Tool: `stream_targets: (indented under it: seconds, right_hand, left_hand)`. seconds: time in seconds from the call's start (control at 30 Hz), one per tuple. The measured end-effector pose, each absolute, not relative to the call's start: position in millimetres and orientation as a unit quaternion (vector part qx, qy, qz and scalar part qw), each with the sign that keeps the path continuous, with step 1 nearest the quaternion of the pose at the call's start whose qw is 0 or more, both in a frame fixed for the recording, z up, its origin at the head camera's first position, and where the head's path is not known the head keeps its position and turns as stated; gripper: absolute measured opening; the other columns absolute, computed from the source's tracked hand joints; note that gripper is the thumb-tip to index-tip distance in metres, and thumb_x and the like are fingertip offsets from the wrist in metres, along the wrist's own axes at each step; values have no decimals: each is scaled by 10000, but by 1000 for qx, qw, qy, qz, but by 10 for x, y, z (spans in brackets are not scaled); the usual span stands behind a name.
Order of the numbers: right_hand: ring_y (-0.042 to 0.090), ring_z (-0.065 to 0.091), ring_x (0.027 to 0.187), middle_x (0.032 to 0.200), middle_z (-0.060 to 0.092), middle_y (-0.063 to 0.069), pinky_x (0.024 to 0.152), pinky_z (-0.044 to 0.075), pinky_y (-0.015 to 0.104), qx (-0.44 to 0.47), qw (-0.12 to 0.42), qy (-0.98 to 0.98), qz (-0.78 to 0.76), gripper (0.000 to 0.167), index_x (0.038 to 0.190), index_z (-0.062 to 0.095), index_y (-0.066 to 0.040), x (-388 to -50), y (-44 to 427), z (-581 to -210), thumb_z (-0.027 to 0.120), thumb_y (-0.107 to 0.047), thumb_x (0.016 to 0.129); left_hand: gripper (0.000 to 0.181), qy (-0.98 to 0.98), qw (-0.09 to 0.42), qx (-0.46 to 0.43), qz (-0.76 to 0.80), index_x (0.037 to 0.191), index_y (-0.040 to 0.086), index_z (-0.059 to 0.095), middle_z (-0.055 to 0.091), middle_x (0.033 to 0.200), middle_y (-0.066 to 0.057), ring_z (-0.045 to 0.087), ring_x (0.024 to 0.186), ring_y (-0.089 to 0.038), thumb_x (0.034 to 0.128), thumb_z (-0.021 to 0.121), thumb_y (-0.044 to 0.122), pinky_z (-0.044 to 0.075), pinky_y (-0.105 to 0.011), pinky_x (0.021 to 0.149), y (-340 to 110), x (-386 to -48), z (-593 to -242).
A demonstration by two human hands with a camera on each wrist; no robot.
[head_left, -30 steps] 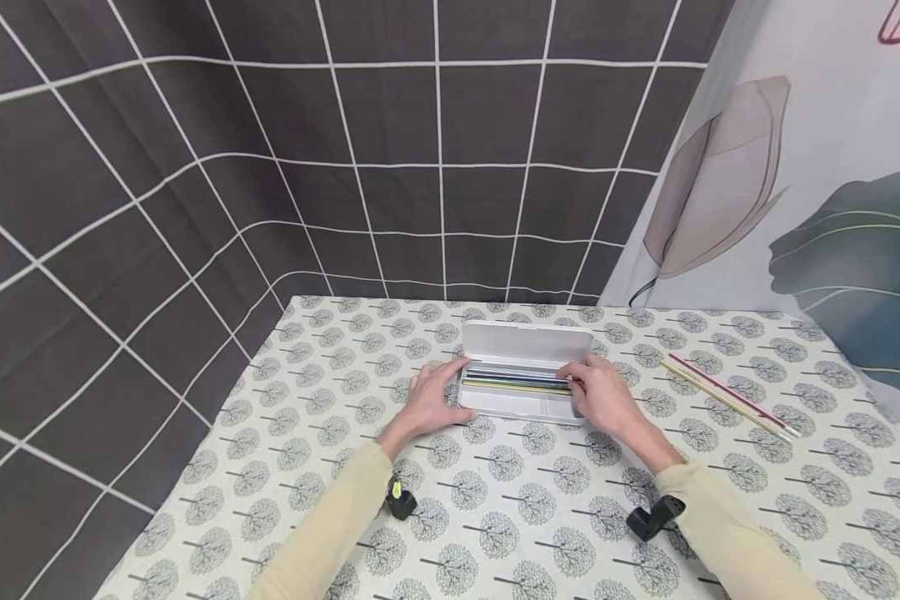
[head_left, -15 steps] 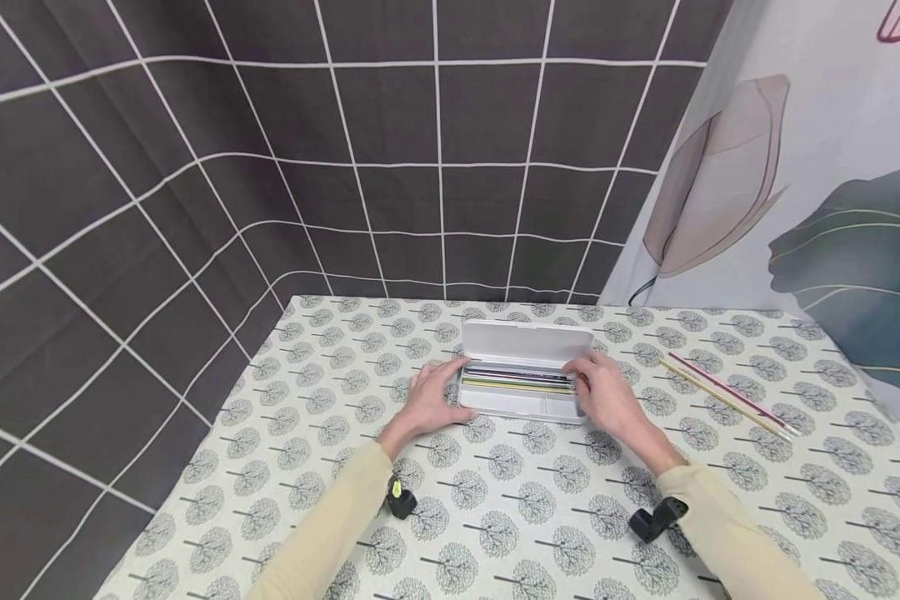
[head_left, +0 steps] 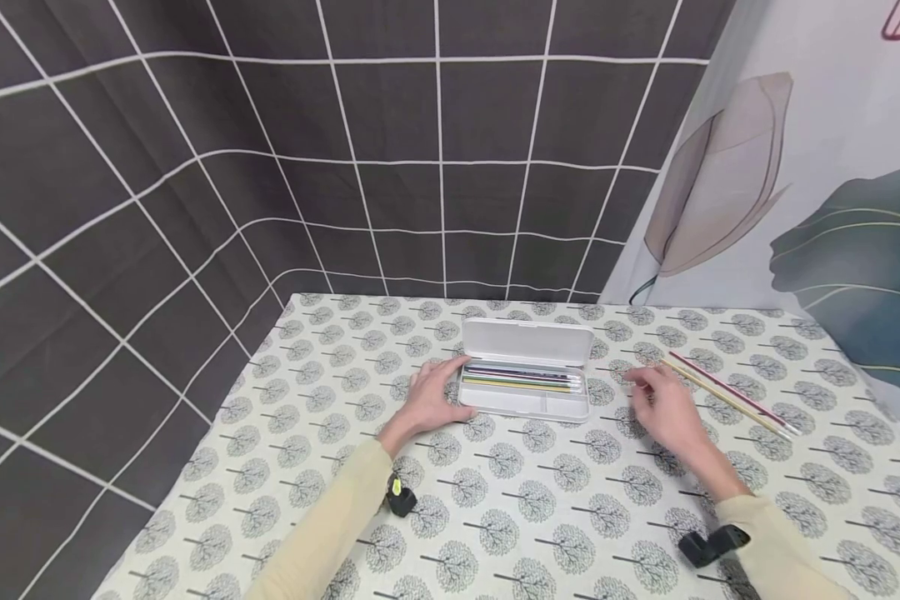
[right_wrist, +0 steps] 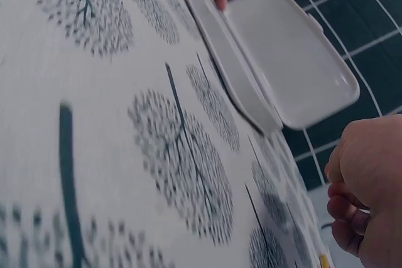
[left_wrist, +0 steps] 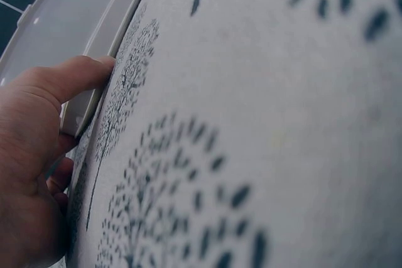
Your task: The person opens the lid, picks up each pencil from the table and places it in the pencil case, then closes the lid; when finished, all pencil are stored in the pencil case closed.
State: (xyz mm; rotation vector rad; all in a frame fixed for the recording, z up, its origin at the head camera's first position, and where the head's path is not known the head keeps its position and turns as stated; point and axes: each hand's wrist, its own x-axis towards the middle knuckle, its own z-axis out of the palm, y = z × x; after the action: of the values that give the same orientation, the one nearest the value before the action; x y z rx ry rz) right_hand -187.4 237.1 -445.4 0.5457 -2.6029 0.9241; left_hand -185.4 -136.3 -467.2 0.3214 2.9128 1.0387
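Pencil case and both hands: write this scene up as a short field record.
container: white pencil case, lid raised, on patterned tablecloth
inside: several pencils side by side toward the back
left hand: grips the case's left end
right hand: off the case, nothing visible in it
loose: yellow pencil and dark red pencil, right of the case

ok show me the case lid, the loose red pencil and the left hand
Case lid (head_left: 527, 342): head view, middle of its inner face.
Red pencil (head_left: 734, 393): head view, middle of its shaft.
Left hand (head_left: 428, 402): head view, back of the hand.
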Motion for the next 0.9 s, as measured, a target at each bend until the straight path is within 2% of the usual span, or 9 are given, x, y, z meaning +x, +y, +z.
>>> stream_targets:
  seconds: [0.1, 0.27, 0.43, 0.53, 0.67, 0.77, 0.9]
  right_hand:
    - [353, 585, 800, 964, 595, 243, 628, 495, 389, 174, 167, -918, 315, 271, 1095, 648, 101, -1831, 2559, -4465, 599, 131, 830]
    - [371, 563, 812, 970, 578, 258, 644, 460, 389, 132, 170, -928, 305, 276, 1120, 638, 100, -1751, 2886, -4476, 595, 99, 847]
    - [377, 524, 822, 962, 572, 279, 655, 405, 446, 87, 180, -935, 293, 264, 1103, 639, 109, -1683, 3180, -4499, 590, 98, 844]
    - [435, 504, 885, 1008, 536, 314, 672, 412, 518, 51, 165, -943, 283, 269, 1128, 617, 124, -1639, 3314, -4511, 573, 66, 869]
    - [528, 436, 981, 1059, 471, 361, 731, 364, 606, 19, 156, -948, 276, 288, 1158, 589, 141, -1582, 3444, -4525, 548, 38, 893]
    - [553, 379, 1042, 1090, 441, 371, 790, 302, 635, -1, 159, -949, 272, 287, 1160, 579, 147, -1545, 3497, -4549, 538, 38, 898]
    - [551, 353, 1078, 1103, 426, 375, 816, 294, 643, -27, 164, -951, 260, 284, 1151, 564, 167, -1524, 3537, -4598, 535, 56, 891]
  left_hand:
    - [973, 936, 16, 104, 335, 1536, 225, 397, 474, 1498, -35, 389, 1277, -249, 703, 891, 314, 315, -473, 1037, -1359, -1855, -4670]
    - [973, 939, 19, 103, 328, 1537, 230, 395, 470, 1501, -32, 386, 1282, -251, 705, 890, 326, 312, -463, 1037, -1357, -1851, -4667]
    - [972, 938, 19, 102, 330, 1536, 222, 396, 473, 1498, -35, 390, 1277, -250, 706, 891, 321, 317, -470, 1037, -1358, -1845, -4657]
    - [973, 937, 20, 99, 334, 1535, 221, 399, 480, 1490, -37, 395, 1266, -249, 702, 894, 313, 321, -472, 1033, -1359, -1843, -4648]
    - [978, 938, 24, 95, 332, 1540, 236, 392, 478, 1490, -31, 392, 1266, -242, 704, 893, 320, 316, -463, 1037, -1357, -1848, -4648]
    - [978, 940, 25, 94, 328, 1542, 248, 389, 477, 1491, -27, 388, 1272, -241, 707, 892, 324, 311, -459, 1043, -1356, -1852, -4655]
    - [974, 941, 24, 95, 324, 1540, 245, 390, 478, 1490, -30, 383, 1286, -249, 708, 893, 315, 309, -468, 1049, -1354, -1848, -4659]
